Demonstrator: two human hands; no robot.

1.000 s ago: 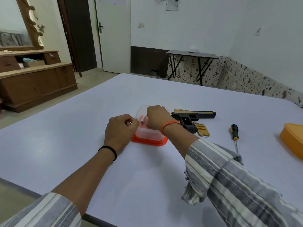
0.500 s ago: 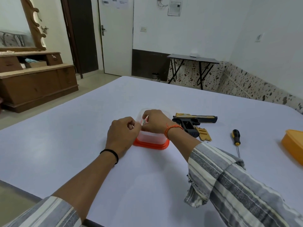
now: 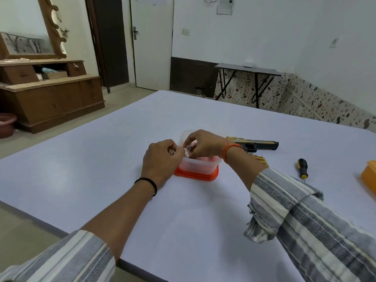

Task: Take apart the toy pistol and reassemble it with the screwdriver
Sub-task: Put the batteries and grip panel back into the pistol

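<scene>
Hands meet over the clear plastic tub on its orange lid (image 3: 196,168): my left hand (image 3: 160,159) and right hand (image 3: 203,145) pinch a small part (image 3: 188,147), possibly a screw. Black-and-gold toy pistol (image 3: 254,143) and yellow-handled screwdriver (image 3: 302,168) lie on the surface to the right. Slipped pinch would lose the part.

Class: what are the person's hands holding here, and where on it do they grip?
Both hands pinch a small pale, cylinder-like piece over the clear container; the exact grip points cannot be told.

Grey-and-cream striped sleeves (image 3: 317,226); black band (image 3: 149,185) left wrist, orange thread (image 3: 231,150), perhaps knotted, right.
</scene>
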